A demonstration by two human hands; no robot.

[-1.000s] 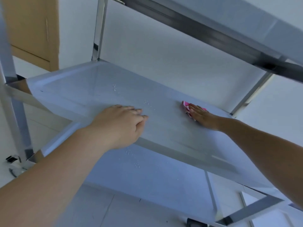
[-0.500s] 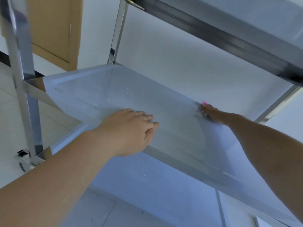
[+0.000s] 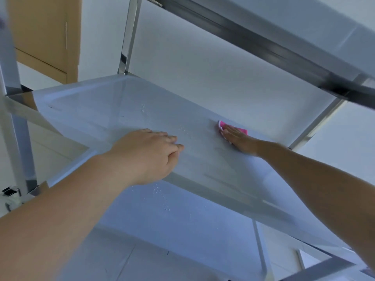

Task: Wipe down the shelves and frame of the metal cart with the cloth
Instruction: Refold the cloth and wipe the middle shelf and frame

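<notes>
The metal cart's middle shelf (image 3: 97,110) spreads across the view, shiny and dotted with water drops. My right hand (image 3: 238,139) lies flat near the shelf's far edge, pressing a pink cloth (image 3: 224,125) whose corner pokes out past the fingertips. My left hand (image 3: 150,153) rests palm down on the shelf's near edge, fingers curled, holding nothing. The lower shelf (image 3: 182,226) shows beneath, also with drops. The top shelf (image 3: 294,37) runs overhead.
Upright steel posts stand at the far left corner (image 3: 129,37), the near left (image 3: 18,134) and the far right (image 3: 316,122). A caster (image 3: 9,192) sits at the lower left. A wooden door (image 3: 44,35) and a white wall lie behind the cart.
My right hand with the cloth slid back towards me and leftward along the far edge, so more pink cloth shows. My left hand stayed on the near edge.
</notes>
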